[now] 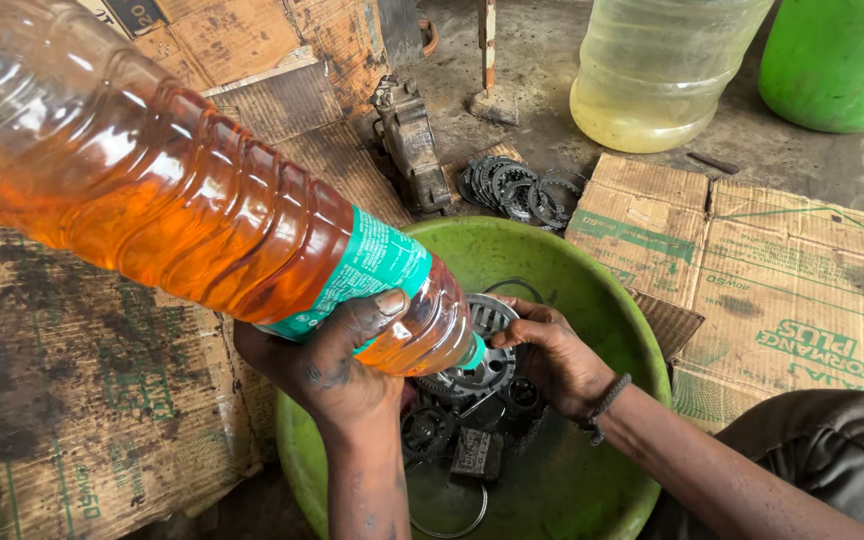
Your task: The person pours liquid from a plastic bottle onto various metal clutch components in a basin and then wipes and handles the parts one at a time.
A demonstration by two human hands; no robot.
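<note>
Left hand (337, 365) fingers clamp the orange bottle (172, 200) — right hand (552, 355) fingers seemingly grip a metal disc (487, 350).

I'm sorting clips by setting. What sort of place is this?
Probably an informal repair workshop, worked at floor level. The left hand tips an orange-liquid bottle over a green basin of metal parts, the right hand holds a round part, and oil-stained cardboard covers the concrete.

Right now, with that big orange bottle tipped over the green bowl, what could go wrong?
The left hand alone grips the heavy bottle near its neck; greasy fingers might let it slip. Its mouth sits close to the metal part that the right hand holds, so liquid may splash past the green bowl onto the cardboard.
</note>
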